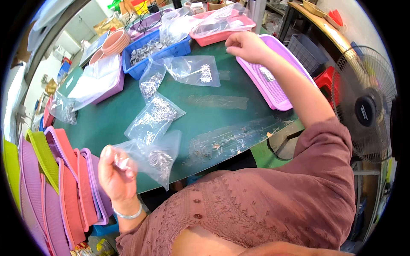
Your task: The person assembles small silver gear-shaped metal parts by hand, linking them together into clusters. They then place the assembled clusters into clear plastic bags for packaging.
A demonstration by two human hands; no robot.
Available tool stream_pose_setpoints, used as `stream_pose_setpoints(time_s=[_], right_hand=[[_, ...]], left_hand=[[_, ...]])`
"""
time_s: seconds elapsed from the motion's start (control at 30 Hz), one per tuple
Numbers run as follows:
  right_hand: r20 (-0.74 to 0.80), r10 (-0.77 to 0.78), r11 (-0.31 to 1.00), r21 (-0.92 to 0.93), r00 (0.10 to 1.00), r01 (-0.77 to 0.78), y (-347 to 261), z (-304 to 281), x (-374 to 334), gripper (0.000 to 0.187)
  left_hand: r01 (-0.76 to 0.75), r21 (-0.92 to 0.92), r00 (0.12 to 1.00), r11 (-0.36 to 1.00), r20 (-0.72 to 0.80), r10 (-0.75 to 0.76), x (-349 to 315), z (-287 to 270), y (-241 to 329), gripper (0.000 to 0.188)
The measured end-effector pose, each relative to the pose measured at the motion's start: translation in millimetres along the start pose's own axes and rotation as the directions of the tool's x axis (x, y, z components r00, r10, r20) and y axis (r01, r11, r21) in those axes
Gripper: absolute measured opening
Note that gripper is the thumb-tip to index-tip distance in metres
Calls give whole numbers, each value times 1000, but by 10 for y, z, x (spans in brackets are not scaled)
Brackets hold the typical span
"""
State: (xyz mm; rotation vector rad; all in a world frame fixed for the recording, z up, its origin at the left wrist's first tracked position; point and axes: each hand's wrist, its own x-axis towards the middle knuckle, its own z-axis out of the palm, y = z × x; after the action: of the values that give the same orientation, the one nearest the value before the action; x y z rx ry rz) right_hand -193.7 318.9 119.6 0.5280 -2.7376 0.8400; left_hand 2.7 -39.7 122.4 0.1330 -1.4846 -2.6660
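Note:
My left hand (117,175) is closed at the lower left. Its curled fingers grip the gathered end of a clear plastic bag (171,147), with small silvery metal parts (160,161) lying in it at the table's near edge. My right hand (251,48) reaches far out over the top end of a purple tray (279,100). Its fingers are bent and pressed together; anything between them is hidden or too small to make out. More clear bags of silvery parts (161,110) lie in a row beyond the left one, with another bag (192,69) flat behind them.
A blue bin (184,48) of grey metal parts and a pink tray (209,39) with clear bags stand at the back. Stacked coloured trays (70,200) crowd the left. A fan (364,109) stands at right. Tape strips and scraps mark the green tabletop (209,123).

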Motion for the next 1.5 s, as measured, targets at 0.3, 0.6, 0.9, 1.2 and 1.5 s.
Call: stream_pose_setpoints(time_s=[0.3,0.6,0.9,1.2,1.5], right_hand=[[276,575,428,-904,770,4,569,866,1149,31],[373,462,410,-894,805,179,929,1222,1293,27],[521,274,891,-454,809,-9,749,-347,1276,11],[102,220,754,-649,970,-103,2333,-476,1438,23],[58,391,820,-474,918,-320,2271,49,2079,22]], left_hand=[[-183,193,918,964,-318,238,-205,-629,193,20],[-112,274,815,955,-525,247,253,-1039,-78,19],[-72,424,813,903,-499,299,331,-1091,-132,19],[-37,569,797,822,-480,368,608,-1004,-208,17],[-69,705,808,705,-376,455,787,-760,-309,17]])
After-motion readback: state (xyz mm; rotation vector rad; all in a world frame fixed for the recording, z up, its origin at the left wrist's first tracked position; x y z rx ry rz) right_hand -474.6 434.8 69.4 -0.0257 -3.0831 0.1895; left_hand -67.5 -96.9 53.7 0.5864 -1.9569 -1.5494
